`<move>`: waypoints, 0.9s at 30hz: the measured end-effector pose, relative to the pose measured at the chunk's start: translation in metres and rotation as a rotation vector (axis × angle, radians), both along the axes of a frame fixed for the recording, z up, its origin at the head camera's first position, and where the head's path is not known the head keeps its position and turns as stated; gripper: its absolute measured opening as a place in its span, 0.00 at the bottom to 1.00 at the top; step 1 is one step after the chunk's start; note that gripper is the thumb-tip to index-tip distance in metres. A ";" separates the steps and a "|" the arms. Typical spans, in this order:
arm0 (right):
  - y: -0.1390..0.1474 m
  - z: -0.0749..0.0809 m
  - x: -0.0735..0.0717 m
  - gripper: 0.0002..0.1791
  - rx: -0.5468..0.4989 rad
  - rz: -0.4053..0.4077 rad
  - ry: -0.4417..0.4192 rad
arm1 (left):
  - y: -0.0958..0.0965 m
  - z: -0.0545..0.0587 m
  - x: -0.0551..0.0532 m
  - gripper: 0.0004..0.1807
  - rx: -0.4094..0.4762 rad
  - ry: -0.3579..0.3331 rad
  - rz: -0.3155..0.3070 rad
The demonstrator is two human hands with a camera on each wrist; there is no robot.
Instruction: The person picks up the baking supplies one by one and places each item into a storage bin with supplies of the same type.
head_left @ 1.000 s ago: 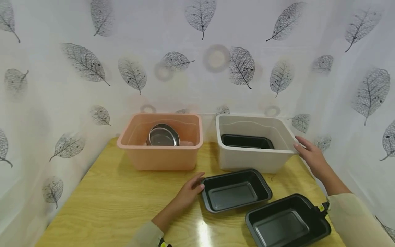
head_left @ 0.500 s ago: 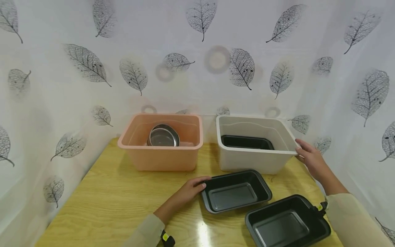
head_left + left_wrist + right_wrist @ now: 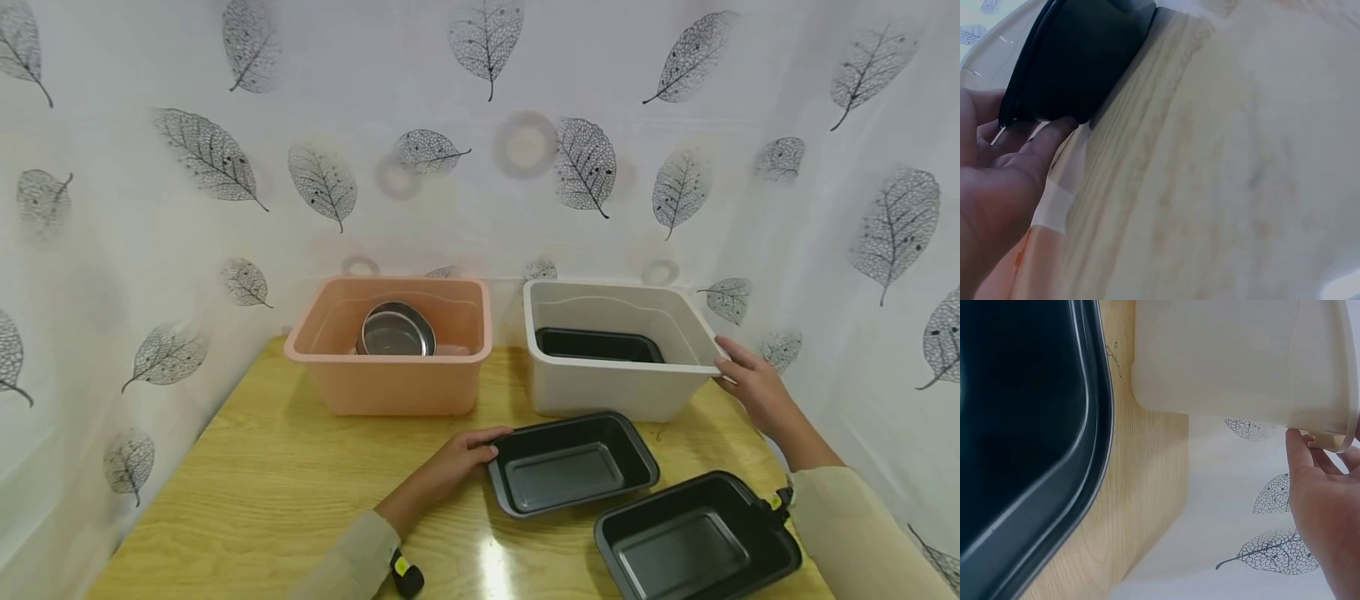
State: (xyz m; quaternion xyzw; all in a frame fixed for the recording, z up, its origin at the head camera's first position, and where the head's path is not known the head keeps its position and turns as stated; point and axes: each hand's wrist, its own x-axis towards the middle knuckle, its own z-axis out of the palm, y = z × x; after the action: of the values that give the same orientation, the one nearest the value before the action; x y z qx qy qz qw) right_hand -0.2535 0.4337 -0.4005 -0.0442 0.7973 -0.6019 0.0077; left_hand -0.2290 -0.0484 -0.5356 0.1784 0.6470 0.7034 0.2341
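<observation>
My left hand (image 3: 452,464) holds the left end of a dark loaf pan (image 3: 566,477) in the middle of the table. In the left wrist view, the thumb presses the outer wall of that pan (image 3: 1088,59) while the fingers reach over its rim. My right hand (image 3: 763,398) grips the right front corner of a white plastic bin (image 3: 600,390). The right wrist view has the fingers and thumb around the rim of the bin (image 3: 1229,362). Inside the bin lies another dark pan (image 3: 600,345), its lower part hidden by the front wall.
A second loaf pan (image 3: 693,546) sits at the front right, under the right forearm. To the left stands a peach bin (image 3: 401,387) with round metal tins (image 3: 396,332) in it. The wooden table (image 3: 247,492) backs onto a leaf-patterned curtain (image 3: 480,208).
My left fingers have moved right, over the rim of the middle loaf pan, and closed on its end. My right hand has taken a fuller hold of the bin's corner. The pans and bins have stayed put.
</observation>
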 end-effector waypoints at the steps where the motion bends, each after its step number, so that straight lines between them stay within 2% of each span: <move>1: 0.000 0.000 0.000 0.41 -0.015 0.001 -0.002 | 0.000 0.000 -0.001 0.24 0.012 -0.012 -0.004; 5: 0.001 0.000 0.000 0.41 -0.030 -0.005 -0.009 | 0.001 0.003 -0.004 0.25 0.053 -0.074 -0.030; 14: 0.003 -0.002 -0.001 0.41 -0.062 -0.005 -0.034 | 0.001 0.007 -0.009 0.22 0.056 -0.110 -0.069; 23: 0.004 -0.003 -0.003 0.41 -0.011 -0.027 -0.048 | 0.001 0.010 -0.011 0.24 0.048 -0.093 -0.049; 27: 0.003 -0.002 -0.003 0.41 0.022 -0.027 -0.040 | -0.001 0.016 -0.012 0.24 0.023 -0.075 -0.042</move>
State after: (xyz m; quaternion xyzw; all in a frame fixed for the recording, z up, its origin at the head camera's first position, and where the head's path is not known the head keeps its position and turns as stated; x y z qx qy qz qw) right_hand -0.2566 0.4370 -0.4026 -0.0214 0.8041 -0.5939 0.0162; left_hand -0.2412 -0.0499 -0.5200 0.1683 0.6258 0.7119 0.2707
